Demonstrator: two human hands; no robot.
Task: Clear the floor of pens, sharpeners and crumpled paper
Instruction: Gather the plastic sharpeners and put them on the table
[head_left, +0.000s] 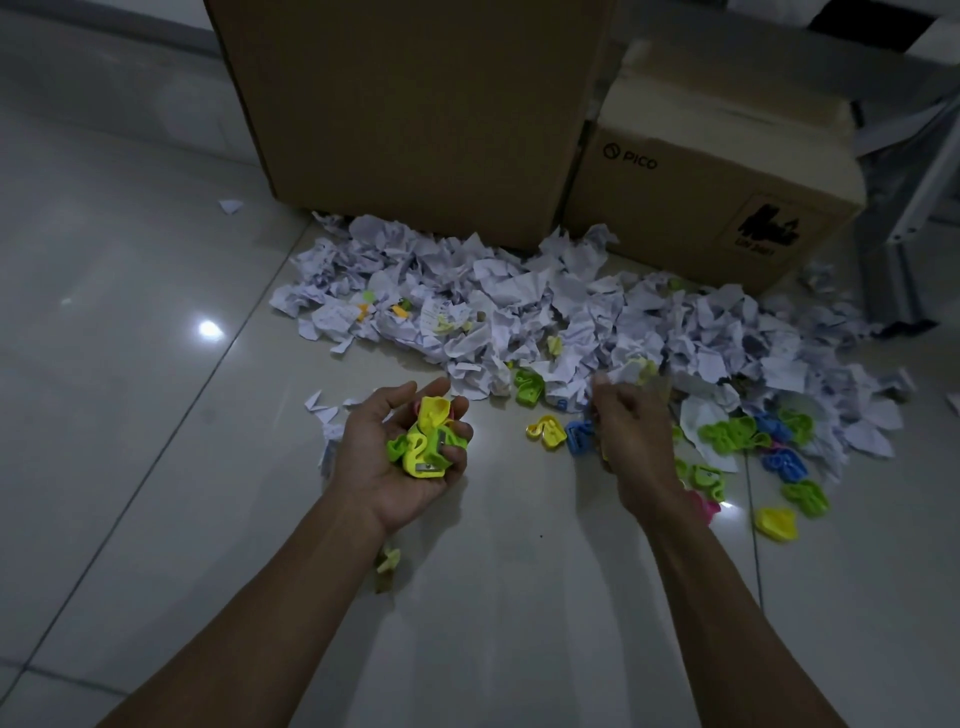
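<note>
Both forearms are being extended over the pale tiled floor (156, 364), nearest the camera. A handful of sharpeners (427, 441), yellow and green moulded plastic with a small metal blade showing, is being cradled in the left hand (402, 452), palm up, fingers curled round them. The right hand (626, 447) is being held back-up above the loose sharpeners (737, 434) on the floor; its fingers are blurred, and whether anything is being pinched cannot be told.

More sharpeners, in green, blue, yellow and pink, are being left scattered just beside and under the right hand, some at the edge of the crumpled paper (545, 306). That paper is lying as a wide heap of white, sharply creased balls against 2 cardboard boxes (415, 114). No pens are being made out.

For the step in hand, each sharpener is probably best being pinched by its hard rim and passed across singly, the left palm being kept level and cupped, since the smooth plastic pieces are likely to slide off a full handful. Those half-buried in paper are probably best uncovered first.
</note>
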